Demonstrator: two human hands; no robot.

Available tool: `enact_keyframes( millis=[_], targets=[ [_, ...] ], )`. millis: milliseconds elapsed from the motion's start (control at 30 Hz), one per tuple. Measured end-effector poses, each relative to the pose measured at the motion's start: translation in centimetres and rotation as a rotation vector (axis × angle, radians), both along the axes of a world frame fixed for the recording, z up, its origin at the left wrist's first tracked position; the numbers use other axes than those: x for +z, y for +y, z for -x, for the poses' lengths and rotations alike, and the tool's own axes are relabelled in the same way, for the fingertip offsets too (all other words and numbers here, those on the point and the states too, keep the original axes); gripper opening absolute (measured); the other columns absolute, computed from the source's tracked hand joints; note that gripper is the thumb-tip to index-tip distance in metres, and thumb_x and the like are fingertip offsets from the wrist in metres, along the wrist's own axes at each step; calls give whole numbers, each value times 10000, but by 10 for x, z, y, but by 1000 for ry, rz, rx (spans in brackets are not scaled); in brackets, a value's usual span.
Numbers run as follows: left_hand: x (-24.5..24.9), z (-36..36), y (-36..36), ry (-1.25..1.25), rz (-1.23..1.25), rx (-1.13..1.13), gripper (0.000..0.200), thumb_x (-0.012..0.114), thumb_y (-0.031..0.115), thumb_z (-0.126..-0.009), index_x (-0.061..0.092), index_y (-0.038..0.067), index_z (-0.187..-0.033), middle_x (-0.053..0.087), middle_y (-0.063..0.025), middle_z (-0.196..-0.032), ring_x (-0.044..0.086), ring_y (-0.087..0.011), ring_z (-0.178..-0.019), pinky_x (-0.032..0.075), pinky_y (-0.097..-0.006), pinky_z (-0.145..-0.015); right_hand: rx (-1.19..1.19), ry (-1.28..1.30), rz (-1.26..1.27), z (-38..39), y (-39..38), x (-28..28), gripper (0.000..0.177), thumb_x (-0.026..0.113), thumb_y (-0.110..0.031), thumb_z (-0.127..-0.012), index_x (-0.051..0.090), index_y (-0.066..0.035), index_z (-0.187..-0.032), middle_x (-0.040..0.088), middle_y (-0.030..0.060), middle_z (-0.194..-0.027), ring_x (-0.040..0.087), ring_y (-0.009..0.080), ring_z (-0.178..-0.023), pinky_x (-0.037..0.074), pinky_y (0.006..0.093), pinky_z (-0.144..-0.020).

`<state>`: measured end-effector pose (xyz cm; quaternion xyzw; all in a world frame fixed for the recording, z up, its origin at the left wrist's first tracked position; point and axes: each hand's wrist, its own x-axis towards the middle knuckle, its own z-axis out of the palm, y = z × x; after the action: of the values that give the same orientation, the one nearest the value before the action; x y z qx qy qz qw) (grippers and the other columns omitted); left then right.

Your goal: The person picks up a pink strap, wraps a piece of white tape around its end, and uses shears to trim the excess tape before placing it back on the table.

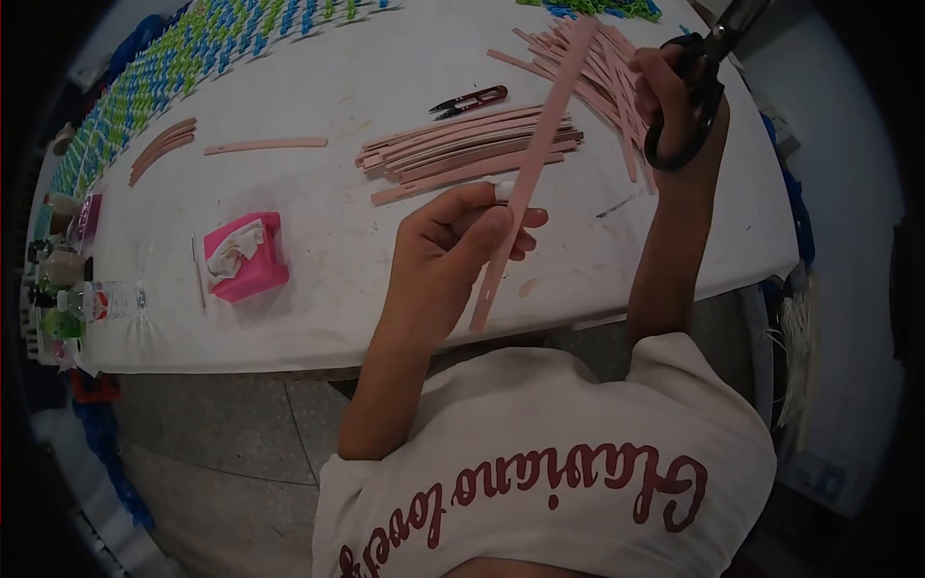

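My left hand (462,231) pinches a long pink strip (544,130) between thumb and fingers; the strip slants up and to the right, and slots show near its lower end. Something small and white shows at the left index fingertip. Raised on the right, my right hand (665,96) is wrapped round the black handles of a pair of scissors (708,72), whose blades point up and away. Beyond my left hand lies a stack of pink strips (462,149). A looser pile of pink strips (602,77) spreads beside my right hand.
Red-handled thread snips (469,100) lie behind the stack. Further left are a single strip (265,145), a few curved strips (162,149) and a pink tissue box (270,275). Blue and green clips (183,67) cover the far left. A plastic bottle (101,301) lies at the left edge.
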<state>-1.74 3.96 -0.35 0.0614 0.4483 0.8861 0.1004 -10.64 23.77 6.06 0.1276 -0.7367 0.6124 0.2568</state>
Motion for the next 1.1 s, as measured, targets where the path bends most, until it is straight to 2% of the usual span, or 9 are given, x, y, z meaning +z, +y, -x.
enact_keyframes(
  millis=[67,133,367,467,533,667,733,833,1100],
  targets=[
    [1,-1,-5,-42,-26,49,206,488,66,-863,501,-7,-1055,608,-190,-909,614,-202,-693,530,-296,-568,210,4,103,-2,1,-6,172,626,-176,-757,521,-40,-769,489,-10,-612,376,34,-481,302,177,-438],
    [7,-4,-10,-98,-254,19,226,468,71,-873,494,-2,-1085,594,-150,-898,595,-179,-687,523,-278,-572,270,-13,25,-14,-8,-12,192,641,-183,-749,511,-44,-768,468,-20,-605,373,32,-490,299,173,-444],
    [20,-13,-17,69,-185,212,271,478,51,-857,475,-14,-1120,577,-121,-864,575,-159,-657,497,-256,-541,320,-157,-280,-60,-21,-31,391,757,-199,-618,460,-54,-827,394,-37,-598,336,40,-526,303,168,-467],
    [19,-14,-22,123,-166,204,318,496,60,-844,449,-28,-1146,571,-121,-867,566,-159,-638,486,-256,-508,362,-228,-188,-70,-33,-36,444,772,-207,-588,450,-46,-847,384,-35,-602,313,46,-534,301,172,-464],
    [24,-17,-23,75,-279,146,268,517,-34,-803,469,-36,-1066,583,-126,-862,589,-166,-730,505,-291,-564,373,-244,-219,-72,-35,-41,443,768,-201,-588,447,-41,-848,383,-32,-599,307,49,-533,301,176,-462],
    [25,-15,-25,181,-306,104,254,526,-50,-782,463,-46,-1028,583,-150,-874,602,-192,-706,526,-312,-556,415,-226,-343,-72,-31,-44,444,760,-174,-581,446,-30,-860,383,-17,-590,318,63,-532,317,186,-465],
    [27,-18,-26,190,-252,213,391,481,-19,-791,406,-10,-1174,552,-143,-851,599,-231,-660,560,-343,-535,407,-228,-391,-72,-30,-37,442,760,-166,-574,445,-30,-853,393,-10,-591,324,68,-530,319,187,-466],
    [18,-18,-32,415,-69,327,406,474,-39,-783,393,8,-1178,539,-168,-899,610,-277,-672,577,-419,-553,411,-253,-457,-74,-31,-31,432,752,-147,-563,445,-32,-843,416,2,-597,335,74,-524,322,189,-463],
    [24,-22,-32,565,-77,479,491,476,-49,-790,317,47,-1244,532,-199,-940,612,-258,-661,570,-357,-443,479,-167,-540,-75,-33,-30,395,712,-104,-565,459,-28,-859,453,14,-612,367,74,-506,326,192,-454]
  ],
)
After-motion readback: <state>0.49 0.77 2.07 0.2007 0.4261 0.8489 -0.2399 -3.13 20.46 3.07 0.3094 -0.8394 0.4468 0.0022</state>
